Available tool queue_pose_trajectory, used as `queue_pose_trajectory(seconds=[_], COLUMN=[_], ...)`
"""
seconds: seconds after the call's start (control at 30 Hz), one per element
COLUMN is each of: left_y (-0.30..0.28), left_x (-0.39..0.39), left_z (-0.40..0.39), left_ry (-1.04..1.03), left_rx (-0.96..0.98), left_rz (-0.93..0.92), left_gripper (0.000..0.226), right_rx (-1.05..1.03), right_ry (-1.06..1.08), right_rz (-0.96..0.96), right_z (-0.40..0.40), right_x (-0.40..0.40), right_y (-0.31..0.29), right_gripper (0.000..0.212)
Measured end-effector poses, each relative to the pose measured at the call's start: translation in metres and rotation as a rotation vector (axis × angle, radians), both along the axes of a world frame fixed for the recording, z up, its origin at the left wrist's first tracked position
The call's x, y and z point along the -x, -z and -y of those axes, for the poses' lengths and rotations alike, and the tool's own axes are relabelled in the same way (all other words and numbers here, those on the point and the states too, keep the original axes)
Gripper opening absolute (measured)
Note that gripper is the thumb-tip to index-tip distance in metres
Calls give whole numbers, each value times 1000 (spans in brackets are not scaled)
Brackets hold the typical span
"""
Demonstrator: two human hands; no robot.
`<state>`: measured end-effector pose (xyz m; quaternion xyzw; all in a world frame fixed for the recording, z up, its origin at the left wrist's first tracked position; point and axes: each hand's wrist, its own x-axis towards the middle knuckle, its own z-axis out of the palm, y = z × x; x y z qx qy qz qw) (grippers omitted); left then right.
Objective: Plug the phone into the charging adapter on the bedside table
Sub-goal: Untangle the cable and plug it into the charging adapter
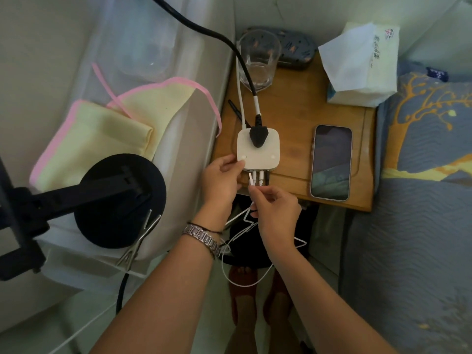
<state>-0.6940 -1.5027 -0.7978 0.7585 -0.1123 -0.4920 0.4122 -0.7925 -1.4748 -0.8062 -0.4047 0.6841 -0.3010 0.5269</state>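
Far left of the hands: black round stand base w/ a metal clip at its edge, and a yellow cloth w/ pink trim behind it. Left hand, wrist w/ metal watch, is partly curled; thumb & forefinger tips press the near-left corner of the white charging adapter, steadying it on the wooden bench. It grips nothing else. A black plug sits in the adapter's top, its black cord running away up-left; a white cord leaves beside it. Behind the adapter, well beyond the hands: clear glass, a patterned pouch behind that. Right hand, just below the adapter's near face, is pinched nearly closed; thumb & forefinger hold the white cable connector tilted, its tip right at the row of ports, where other white plugs already sit. Can't tell if it's seated. Cable loops down below the right hand. Right of both hands, apart from them: phone flat on the bench, screen up & dark, no cable in it. Tissue pack behind the phone. Far right: bed w/ blue-orange quilt.
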Motion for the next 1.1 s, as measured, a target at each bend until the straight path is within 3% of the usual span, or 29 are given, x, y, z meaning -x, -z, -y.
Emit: queue_pose_trajectory(seconds=[0.2, 0.63, 0.8, 1.1], left_y=[-3, -8, -10, -7], left_x=[-1, 5, 7, 14], left_z=[-1, 3, 2, 1], left_ry=[29, -67, -117, -83], left_rx=[22, 38, 96, 203], left_rz=[-51, -140, -284, -302], left_gripper=[39, 40, 40, 45], right_rx=[-27, 0, 0, 113], right_ry=[38, 61, 62, -2], right_rz=[-99, -196, -202, -297], right_z=[3, 5, 7, 9], right_x=[-9, -9, -9, -7], right_y=[5, 1, -1, -8], right_gripper=[6, 14, 13, 17])
